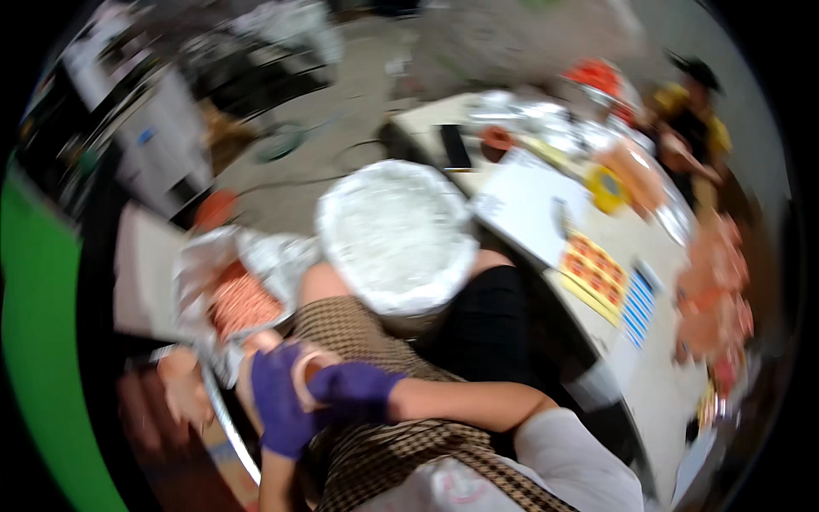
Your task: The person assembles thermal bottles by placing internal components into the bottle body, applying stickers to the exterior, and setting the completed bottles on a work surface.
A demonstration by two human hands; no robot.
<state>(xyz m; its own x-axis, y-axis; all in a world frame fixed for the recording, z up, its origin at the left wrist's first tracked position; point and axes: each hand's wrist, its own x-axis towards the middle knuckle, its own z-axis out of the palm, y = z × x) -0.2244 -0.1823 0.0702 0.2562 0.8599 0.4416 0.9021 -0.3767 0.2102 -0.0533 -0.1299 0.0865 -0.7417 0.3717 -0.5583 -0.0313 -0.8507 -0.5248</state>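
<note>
The picture is heavily blurred. Both my hands wear purple gloves and meet low in the view, left of centre. My left hand (277,410) and my right hand (354,388) together grip a pale pink curved piece (307,371); I cannot tell what it is. Just above them lies a foil-lined tray (281,256) filled with orange-pink sausages (243,303). A brown checked cloth (367,333) lies under my right forearm.
A person in a white hair cover (392,235) and black top is close in front of me. To the right is a long table (657,392) with white sheets, a yellow-orange sheet (597,273) and pink meat pieces (712,299). Another person (695,119) is at its far end.
</note>
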